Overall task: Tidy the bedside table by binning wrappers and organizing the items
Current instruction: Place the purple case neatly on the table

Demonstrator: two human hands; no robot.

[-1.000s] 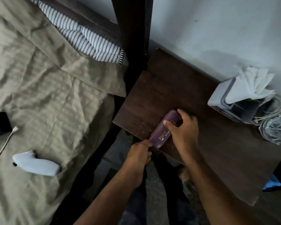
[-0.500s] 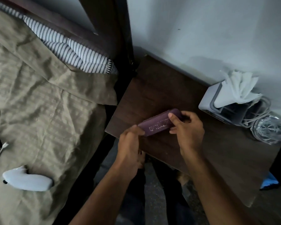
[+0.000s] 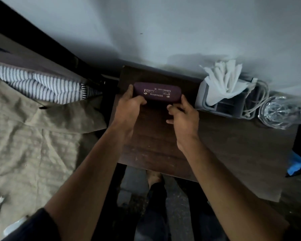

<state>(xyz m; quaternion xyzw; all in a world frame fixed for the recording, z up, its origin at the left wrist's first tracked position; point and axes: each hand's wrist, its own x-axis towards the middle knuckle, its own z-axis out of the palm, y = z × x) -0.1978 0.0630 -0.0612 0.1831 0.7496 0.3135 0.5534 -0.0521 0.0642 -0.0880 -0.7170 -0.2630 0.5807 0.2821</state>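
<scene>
1. The purple case is lying lengthwise on the bedside table, toward its back edge near the wall, gold lettering facing up.
2. Judged step: the organizing part of the task is in hand; the case is being squared up beside the grey holder, which is standing just right of the case.
3. The next move is calling for a clean release without nudging the case, then attention to the remaining items.
4. The left hand is gripping the case's left end, fingers curled around it.
5. The right hand is touching the case's right end with fingers half-curled; a firm grip cannot be confirmed.
6. Both forearms are reaching forward over the table's front edge.
7. White tissues are sticking up from the holder; further right of the case, a glass jar is standing.
</scene>
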